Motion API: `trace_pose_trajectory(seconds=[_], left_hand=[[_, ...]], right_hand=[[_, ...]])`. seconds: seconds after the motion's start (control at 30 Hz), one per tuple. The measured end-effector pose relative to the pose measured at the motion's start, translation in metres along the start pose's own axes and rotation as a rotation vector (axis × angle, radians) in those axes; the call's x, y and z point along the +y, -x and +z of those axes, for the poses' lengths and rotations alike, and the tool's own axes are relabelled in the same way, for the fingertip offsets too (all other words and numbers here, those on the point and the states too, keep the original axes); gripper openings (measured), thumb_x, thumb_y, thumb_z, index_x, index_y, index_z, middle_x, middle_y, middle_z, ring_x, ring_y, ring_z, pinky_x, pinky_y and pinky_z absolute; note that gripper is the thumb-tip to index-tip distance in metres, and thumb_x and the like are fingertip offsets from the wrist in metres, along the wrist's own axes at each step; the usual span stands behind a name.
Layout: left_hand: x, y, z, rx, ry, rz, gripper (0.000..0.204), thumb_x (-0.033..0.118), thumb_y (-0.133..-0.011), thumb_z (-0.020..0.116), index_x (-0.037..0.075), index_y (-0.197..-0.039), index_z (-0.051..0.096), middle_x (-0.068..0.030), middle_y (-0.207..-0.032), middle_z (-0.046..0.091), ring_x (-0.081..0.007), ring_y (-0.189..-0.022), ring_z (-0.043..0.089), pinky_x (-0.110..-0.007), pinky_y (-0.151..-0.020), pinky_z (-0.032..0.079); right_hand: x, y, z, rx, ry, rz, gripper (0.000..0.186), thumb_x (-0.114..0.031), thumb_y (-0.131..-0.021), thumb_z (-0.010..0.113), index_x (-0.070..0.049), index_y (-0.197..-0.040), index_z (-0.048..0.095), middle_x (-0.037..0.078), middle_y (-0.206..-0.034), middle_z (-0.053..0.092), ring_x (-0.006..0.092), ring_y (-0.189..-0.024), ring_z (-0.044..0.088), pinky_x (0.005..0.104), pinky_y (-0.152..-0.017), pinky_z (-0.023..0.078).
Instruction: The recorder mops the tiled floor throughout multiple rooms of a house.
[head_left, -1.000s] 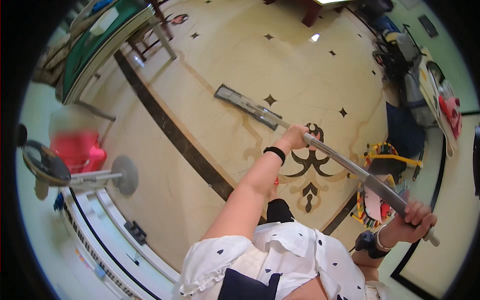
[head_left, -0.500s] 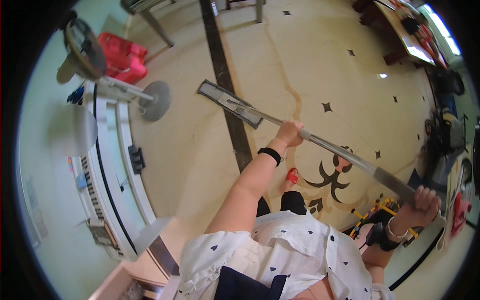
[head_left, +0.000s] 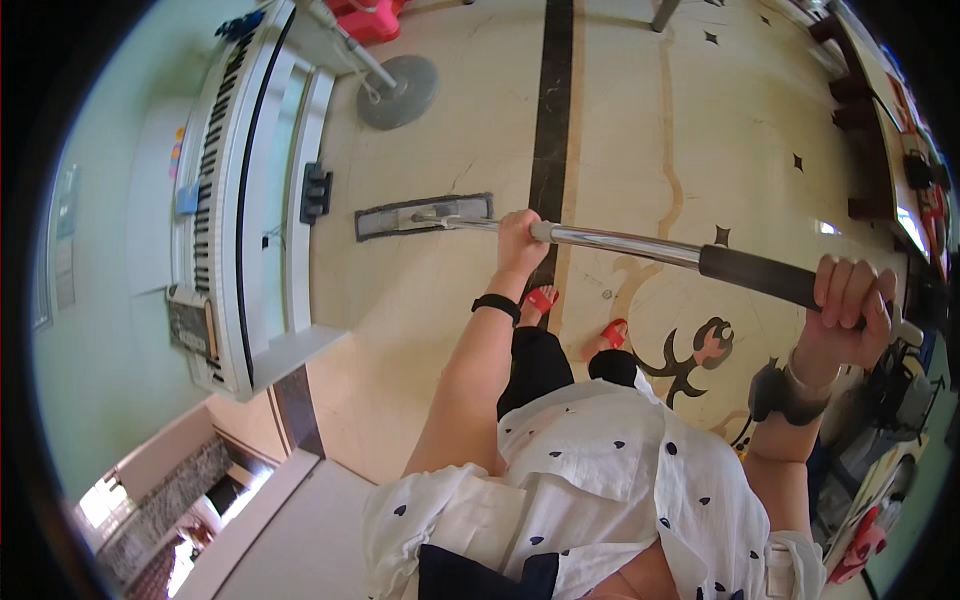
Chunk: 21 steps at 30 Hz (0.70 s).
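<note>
A flat mop with a long metal pole (head_left: 630, 243) stretches across the view. Its grey rectangular mop head (head_left: 385, 219) lies on the tiled floor, left of the dark floor stripe. My left hand (head_left: 519, 243) is wrapped round the lower part of the pole, close to the mop head. At the pole's other end, my right hand (head_left: 850, 305) grips the dark sleeve (head_left: 755, 275) near its tip. The pole runs nearly level from right to left, dipping toward the mop head. Both my feet, in red slippers (head_left: 543, 298), stand below the pole.
Along the left wall stands a white digital piano (head_left: 240, 200) with black pedals (head_left: 316, 192) near the floor. A fan's round grey base (head_left: 398, 92) stands beyond the mop head, by a red plastic stool (head_left: 370, 18). Dark wooden furniture (head_left: 865, 120) lines the right.
The mop head has swung left and nearer, from across the dark stripe toward the piano pedals. My view has turned left, and both hands keep their hold. A second slipper now shows.
</note>
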<state>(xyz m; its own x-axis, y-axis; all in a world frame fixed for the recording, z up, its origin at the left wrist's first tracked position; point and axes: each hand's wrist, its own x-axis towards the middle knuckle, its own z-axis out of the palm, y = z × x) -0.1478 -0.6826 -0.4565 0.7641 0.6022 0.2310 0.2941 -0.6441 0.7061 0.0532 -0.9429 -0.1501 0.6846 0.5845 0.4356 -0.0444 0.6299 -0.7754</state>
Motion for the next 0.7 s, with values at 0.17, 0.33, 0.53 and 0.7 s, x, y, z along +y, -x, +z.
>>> trace_pose_trajectory(seconds=[0.17,0.33,0.53,0.7], left_hand=[[-0.013,0.04,-0.046,0.263,-0.036,-0.107,0.023,0.017,-0.074,0.069,0.007,-0.072,0.049,-0.0119,-0.068,0.052,-0.0345,-0.07,0.051,-0.044,-0.066,0.038],[-0.011,0.084,-0.07,0.345,-0.082,-0.189,0.022,0.013,-0.073,0.068,0.006,-0.079,0.048,-0.0129,-0.075,0.052,-0.0349,-0.078,0.05,-0.043,-0.073,0.038],[0.017,0.141,-0.08,0.383,-0.108,-0.199,0.023,0.006,-0.07,0.065,0.005,-0.089,0.052,-0.0119,-0.084,0.055,-0.0336,-0.082,0.052,-0.04,-0.074,0.041],[0.008,0.148,-0.082,-0.298,0.023,-0.369,0.018,0.011,-0.066,0.068,0.005,-0.083,0.063,-0.0145,-0.086,0.062,-0.0319,-0.086,0.059,-0.039,-0.071,0.045]], right_hand=[[0.026,-0.046,0.045,-0.39,-0.075,0.098,0.019,-0.014,-0.081,0.048,-0.014,-0.068,0.035,-0.004,-0.051,0.042,0.0091,-0.042,0.039,0.0246,-0.046,0.038],[0.039,-0.078,0.081,-0.687,-0.236,0.159,0.022,-0.013,-0.078,0.056,-0.014,-0.064,0.039,-0.005,-0.049,0.047,0.0094,-0.04,0.044,0.0229,-0.044,0.043],[0.035,-0.066,0.089,-1.002,-0.481,0.187,0.024,-0.019,-0.077,0.063,-0.011,-0.061,0.046,-0.003,-0.047,0.047,0.0108,-0.039,0.046,0.0242,-0.044,0.046],[-0.013,0.025,0.051,-0.206,-0.138,0.245,0.036,-0.04,-0.084,0.056,-0.01,-0.069,0.044,-0.002,-0.056,0.039,0.0119,-0.048,0.043,0.0279,-0.05,0.038]])
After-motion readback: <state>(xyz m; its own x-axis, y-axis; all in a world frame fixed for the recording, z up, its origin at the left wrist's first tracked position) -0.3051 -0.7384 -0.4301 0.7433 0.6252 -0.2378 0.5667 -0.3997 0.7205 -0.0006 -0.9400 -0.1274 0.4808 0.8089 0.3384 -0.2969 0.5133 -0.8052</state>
